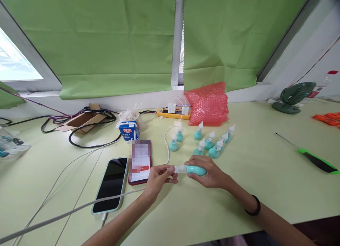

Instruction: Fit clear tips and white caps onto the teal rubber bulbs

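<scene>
So both hands are on one little teal bulb (198,170), held sideways just above the table (239,200), right next to the red phone (140,163) on its right side. The left hand (156,178) has thumb and fingertips pinched shut on the clear nozzle (180,169) end, the end nearest the red phone. The right hand (209,175) is curled around the fat teal part, fingers closed over the top of it. Further back and to the right of the red phone there's a bunch of spare bulbs (209,144) standing upright, nozzles up. A black-screened phone (111,185) lies just left of the red phone with a white cable plugged in. A blue milk carton (129,130) stands just behind the red phone, and a green-handled screwdriver (316,161) lies way off to its right.
</scene>
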Demonstrator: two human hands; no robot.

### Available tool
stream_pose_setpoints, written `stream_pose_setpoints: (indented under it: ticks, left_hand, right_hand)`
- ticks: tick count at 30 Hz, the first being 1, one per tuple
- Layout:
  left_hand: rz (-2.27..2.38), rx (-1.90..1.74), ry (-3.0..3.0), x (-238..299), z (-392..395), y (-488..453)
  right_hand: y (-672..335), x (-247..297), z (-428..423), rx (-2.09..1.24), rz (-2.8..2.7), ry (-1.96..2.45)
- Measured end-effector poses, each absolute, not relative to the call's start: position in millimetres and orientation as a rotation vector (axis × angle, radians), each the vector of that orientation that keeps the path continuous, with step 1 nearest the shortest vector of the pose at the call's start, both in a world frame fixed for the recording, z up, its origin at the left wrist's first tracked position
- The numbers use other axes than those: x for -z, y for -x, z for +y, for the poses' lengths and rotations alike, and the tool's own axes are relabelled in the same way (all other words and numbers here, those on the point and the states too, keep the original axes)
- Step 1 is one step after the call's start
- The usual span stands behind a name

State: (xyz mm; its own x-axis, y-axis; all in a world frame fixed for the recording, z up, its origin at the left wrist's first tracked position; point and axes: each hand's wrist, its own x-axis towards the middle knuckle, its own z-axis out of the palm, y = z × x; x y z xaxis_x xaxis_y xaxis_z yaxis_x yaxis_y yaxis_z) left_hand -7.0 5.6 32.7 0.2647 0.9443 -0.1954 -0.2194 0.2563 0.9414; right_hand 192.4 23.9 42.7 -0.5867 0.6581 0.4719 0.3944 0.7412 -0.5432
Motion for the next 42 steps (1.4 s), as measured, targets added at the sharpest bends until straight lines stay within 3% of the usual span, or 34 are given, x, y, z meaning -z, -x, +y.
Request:
stream_pose_setpoints:
  ticks: [10, 18, 28, 42]
  left_hand:
    - [0.978, -1.056, -1.002, -34, 4, 7]
    - [0.99, -1.178, -1.047, -34, -1, 6]
    - [1.002, -1.266, -1.171, -30, -1, 5]
    - [0.971, -1.271, -1.395, -25, -4, 6]
  right_hand:
    - [-185, -37, 22, -0.81, -2.047, 0.857]
    - [-169, -24, 12, -1.396, -1.515, 1.051]
    - [-158, -27, 4, -1.916, -1.049, 0.989]
    - [-157, -29, -2, -1.898, -1.05, 1.028]
